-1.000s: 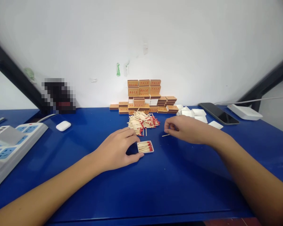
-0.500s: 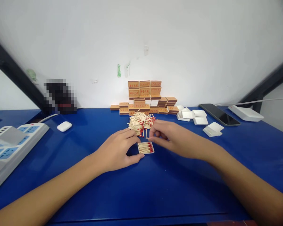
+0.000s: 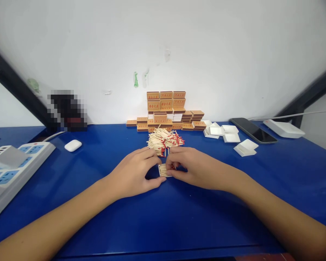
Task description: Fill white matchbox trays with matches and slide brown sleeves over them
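A small white matchbox tray (image 3: 161,174) with red-headed matches lying in it rests on the blue table. My left hand (image 3: 138,172) grips its left end between thumb and fingers. Over the right half of the tray is my right hand (image 3: 188,163), fingers pinched together on a match and hiding most of the red heads. The match itself is mostly covered by the fingertips. Just behind the hands lies a loose heap of matches (image 3: 163,139), with a couple of single ones sticking out toward the tray.
Orange matchboxes (image 3: 166,104) are stacked against the wall. Empty white trays (image 3: 230,137) lie to their right, near a black phone (image 3: 252,130) and a white device (image 3: 284,128). On the left are a power strip (image 3: 40,156) and a white earbud case (image 3: 73,145).
My right hand has moved left and slightly down from beside the match heap to over the tray. The left hand keeps its hold on the tray.
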The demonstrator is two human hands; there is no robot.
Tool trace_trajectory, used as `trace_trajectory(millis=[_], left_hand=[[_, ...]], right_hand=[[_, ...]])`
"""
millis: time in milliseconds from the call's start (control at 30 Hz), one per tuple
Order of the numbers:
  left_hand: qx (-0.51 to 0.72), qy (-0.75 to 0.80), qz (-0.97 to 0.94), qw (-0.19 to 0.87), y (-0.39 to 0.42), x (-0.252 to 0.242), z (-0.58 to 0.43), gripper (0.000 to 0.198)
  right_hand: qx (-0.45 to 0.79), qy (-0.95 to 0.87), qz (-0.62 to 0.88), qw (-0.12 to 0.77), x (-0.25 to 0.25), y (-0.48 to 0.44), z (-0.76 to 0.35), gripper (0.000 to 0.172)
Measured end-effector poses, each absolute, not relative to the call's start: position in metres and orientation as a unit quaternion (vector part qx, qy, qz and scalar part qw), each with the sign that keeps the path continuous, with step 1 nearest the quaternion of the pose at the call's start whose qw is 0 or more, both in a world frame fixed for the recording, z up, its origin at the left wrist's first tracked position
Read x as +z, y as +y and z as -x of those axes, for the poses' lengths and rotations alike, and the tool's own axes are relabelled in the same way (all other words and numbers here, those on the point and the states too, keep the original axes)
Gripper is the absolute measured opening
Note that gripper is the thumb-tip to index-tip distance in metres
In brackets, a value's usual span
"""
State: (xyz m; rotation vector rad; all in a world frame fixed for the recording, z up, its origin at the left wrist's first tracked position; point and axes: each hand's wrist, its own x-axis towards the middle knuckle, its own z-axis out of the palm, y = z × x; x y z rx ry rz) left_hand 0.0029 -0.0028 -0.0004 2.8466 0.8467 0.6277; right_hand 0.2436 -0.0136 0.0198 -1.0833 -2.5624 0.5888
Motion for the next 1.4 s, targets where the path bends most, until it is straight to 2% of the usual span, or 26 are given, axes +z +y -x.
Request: trace_trajectory(millis=[400, 600, 767, 900, 1233, 1400], left_hand=[[0.197, 0.282, -0.937, 0.06, -0.002, -0.001, -0.002, 0.024], [0.198, 0.284, -0.937, 0.057, -0.001, -0.002, -0.002, 0.024], [0.19, 0.288, -0.936, 0.066, -0.002, -0.001, -0.002, 0.024], [0.189, 0.288, -0.936, 0.068, -0.002, -0.001, -0.002, 0.023], [0.194, 0.281, -0.938, 0.058, -0.002, -0.001, -0.001, 0.024], [0.195, 0.287, -0.936, 0.061, -0.002, -0.002, -0.001, 0.024]], right_hand=[[0.165, -0.887, 0.418, 0.108, 0.016, -0.01, -0.249, 0.01], [0.166, -0.89, 0.408, 0.122, 0.015, -0.009, -0.246, 0.013], [0.098, -0.881, 0.43, 0.17, 0.008, 0.004, -0.251, 0.013], [0.065, -0.887, 0.437, 0.134, -0.002, 0.016, -0.257, 0.021], [0.117, -0.885, 0.442, 0.093, 0.007, 0.015, -0.257, 0.01], [0.166, -0.878, 0.423, 0.15, 0.02, 0.001, -0.255, 0.017]])
